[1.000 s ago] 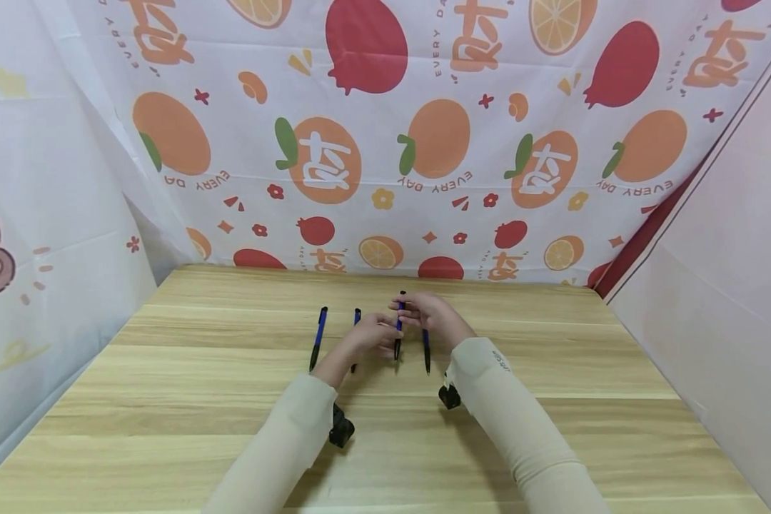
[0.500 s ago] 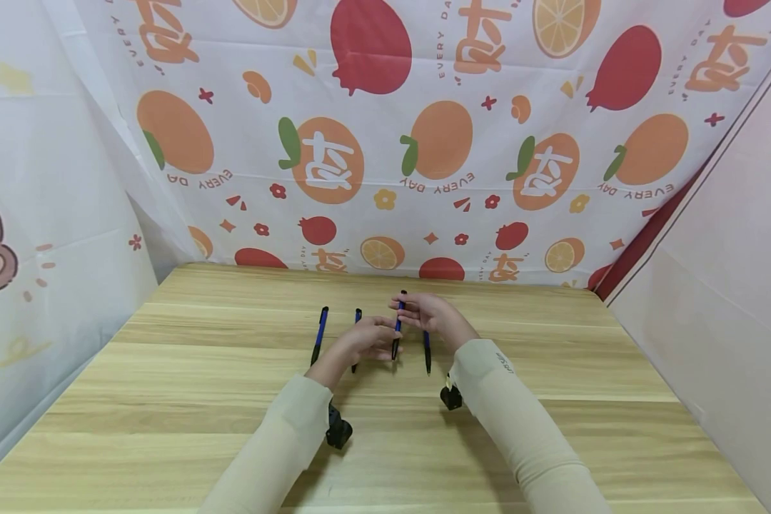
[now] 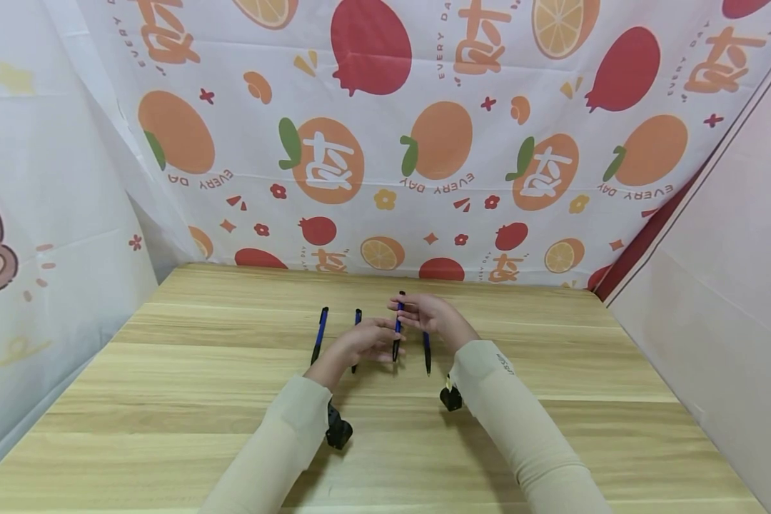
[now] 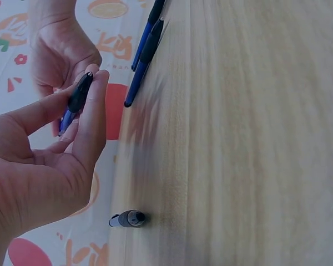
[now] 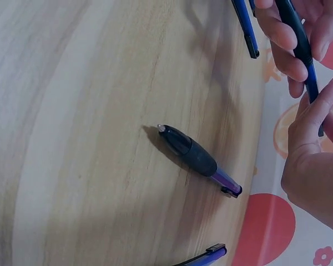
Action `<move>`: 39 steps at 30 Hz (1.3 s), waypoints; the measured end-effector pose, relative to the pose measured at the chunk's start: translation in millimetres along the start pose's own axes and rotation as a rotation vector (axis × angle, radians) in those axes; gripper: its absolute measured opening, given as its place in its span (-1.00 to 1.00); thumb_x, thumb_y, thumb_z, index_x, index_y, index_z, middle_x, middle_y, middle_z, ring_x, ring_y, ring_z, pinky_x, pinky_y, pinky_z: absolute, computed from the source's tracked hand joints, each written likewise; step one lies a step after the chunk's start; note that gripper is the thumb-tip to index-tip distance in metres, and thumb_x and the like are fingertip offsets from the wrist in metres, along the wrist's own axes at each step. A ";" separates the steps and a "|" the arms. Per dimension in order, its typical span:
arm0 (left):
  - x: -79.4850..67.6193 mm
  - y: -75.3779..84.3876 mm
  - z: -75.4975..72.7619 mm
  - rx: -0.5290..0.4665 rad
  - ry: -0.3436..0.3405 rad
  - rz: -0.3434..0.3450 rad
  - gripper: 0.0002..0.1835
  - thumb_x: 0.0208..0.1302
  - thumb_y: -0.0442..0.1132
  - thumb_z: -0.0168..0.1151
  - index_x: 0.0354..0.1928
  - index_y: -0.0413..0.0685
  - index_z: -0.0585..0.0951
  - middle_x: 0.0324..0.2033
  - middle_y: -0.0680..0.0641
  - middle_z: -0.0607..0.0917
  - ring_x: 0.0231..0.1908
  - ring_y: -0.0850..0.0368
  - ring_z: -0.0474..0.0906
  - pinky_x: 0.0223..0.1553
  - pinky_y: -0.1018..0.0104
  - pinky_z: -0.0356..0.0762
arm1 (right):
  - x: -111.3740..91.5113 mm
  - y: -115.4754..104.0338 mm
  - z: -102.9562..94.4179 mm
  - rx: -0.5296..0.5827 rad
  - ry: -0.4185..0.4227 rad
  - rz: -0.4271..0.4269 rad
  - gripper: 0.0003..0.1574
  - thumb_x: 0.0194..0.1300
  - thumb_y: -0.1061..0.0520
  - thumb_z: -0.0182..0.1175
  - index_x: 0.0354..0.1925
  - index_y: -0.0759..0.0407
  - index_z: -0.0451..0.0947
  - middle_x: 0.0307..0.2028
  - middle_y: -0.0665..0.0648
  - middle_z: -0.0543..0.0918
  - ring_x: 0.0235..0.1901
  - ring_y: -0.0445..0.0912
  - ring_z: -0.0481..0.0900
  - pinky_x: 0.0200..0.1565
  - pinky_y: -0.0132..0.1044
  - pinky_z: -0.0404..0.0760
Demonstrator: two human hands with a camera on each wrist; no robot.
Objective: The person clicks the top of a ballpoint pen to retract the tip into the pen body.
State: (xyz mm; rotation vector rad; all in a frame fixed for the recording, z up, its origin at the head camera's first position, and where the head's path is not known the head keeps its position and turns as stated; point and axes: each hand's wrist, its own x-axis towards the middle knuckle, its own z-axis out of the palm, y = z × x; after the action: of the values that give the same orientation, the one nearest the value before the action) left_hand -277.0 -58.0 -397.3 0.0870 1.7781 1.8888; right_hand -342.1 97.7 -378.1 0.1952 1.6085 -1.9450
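Hardly anything has moved since half a second ago: the left hand (image 3: 368,340), the right hand (image 3: 432,314) and the slim blue, plastic-looking pen with a black front section (image 4: 78,100) keep almost the same place, with only a slight shift at the left fingertips. That pen is raised clear of the pale, wood-grained desk (image 3: 385,457), its black end toward the person. Left thumb and fingers pinch it along the black section, a narrow grip; the right hand's grip is narrow too, fingertips and thumb closed on the blue rear end.

Similar pens lie on the desk: a blue-and-black pen at far left (image 3: 320,334), a second blue-and-black pen (image 3: 358,316) partly hidden behind the left hand, and a third blue-and-black pen (image 3: 427,350) just below the right hand. One more blue pen (image 5: 210,255) shows at the bottom edge of the right wrist view. Both arms wear beige sleeves (image 3: 520,414), and a white cloth printed with orange and red fruit (image 3: 263,157) hangs behind the desk.
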 end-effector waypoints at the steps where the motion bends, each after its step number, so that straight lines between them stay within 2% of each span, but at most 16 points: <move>1: 0.3 -0.3 -0.3 -0.003 -0.006 -0.001 -0.57 0.36 -0.37 -0.04 0.22 -0.37 0.22 0.08 -0.34 0.46 -0.10 -0.11 0.56 -0.25 0.22 0.58 | 0.1 -0.1 0.1 0.004 0.001 0.004 -0.52 0.39 0.15 0.00 0.22 0.32 0.33 -0.18 0.13 0.64 -0.49 -0.22 0.60 -0.40 -0.51 0.56; 7: 1.3 -2.3 -1.0 -0.017 -0.027 0.008 -0.52 0.35 -0.38 -0.02 0.26 -0.39 0.17 0.07 -0.37 0.46 -0.08 -0.13 0.54 -0.22 0.20 0.57 | 1.3 0.8 -0.3 0.014 -0.004 0.009 -0.52 0.39 0.15 0.01 0.21 0.32 0.34 -0.29 0.10 0.66 -0.53 -0.21 0.59 -0.41 -0.50 0.56; 14: 0.4 -1.4 1.1 -0.010 -0.005 0.013 -0.51 0.35 -0.39 -0.02 0.26 -0.38 0.15 0.09 -0.35 0.45 -0.03 -0.17 0.50 -0.20 0.18 0.57 | 2.2 1.0 -0.2 0.004 -0.004 -0.002 -0.55 0.41 0.13 -0.02 0.18 0.32 0.37 -0.29 0.10 0.65 -0.54 -0.21 0.59 -0.42 -0.50 0.56; 26: -3.1 2.7 10.2 0.038 0.061 0.004 -0.62 0.32 -0.43 -0.01 0.15 -0.35 0.26 0.00 -0.36 0.50 -0.10 -0.18 0.55 -0.29 0.16 0.59 | 3.0 -0.7 -1.4 -0.041 0.008 0.019 -0.32 0.45 -0.17 -0.23 0.20 0.34 0.32 -0.30 0.08 0.64 -0.56 -0.21 0.52 -0.39 -0.43 0.58; 33: -0.4 3.7 12.0 0.039 0.084 0.000 -0.62 0.32 -0.44 0.00 0.15 -0.34 0.26 -0.02 -0.36 0.51 -0.11 -0.17 0.55 -0.35 0.21 0.60 | 2.4 -2.3 1.0 -0.020 0.061 0.041 -0.38 0.41 -0.15 -0.11 0.12 0.32 0.40 -0.33 0.08 0.65 -0.61 -0.23 0.46 -0.43 -0.44 0.57; 39: 0.4 4.6 13.2 0.046 0.085 0.007 -0.63 0.32 -0.45 0.00 0.14 -0.36 0.26 -0.03 -0.38 0.50 -0.11 -0.20 0.54 -0.35 0.19 0.60 | 2.4 -2.3 1.2 -0.006 0.070 0.049 -0.41 0.39 -0.12 -0.06 0.13 0.31 0.39 -0.31 0.08 0.64 -0.62 -0.24 0.43 -0.45 -0.45 0.56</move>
State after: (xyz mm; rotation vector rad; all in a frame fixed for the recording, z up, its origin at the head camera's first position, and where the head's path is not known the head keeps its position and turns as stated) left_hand -273.6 -45.7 -391.4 0.0303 1.8803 1.8814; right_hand -345.0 96.0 -377.1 0.3005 1.6389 -1.9157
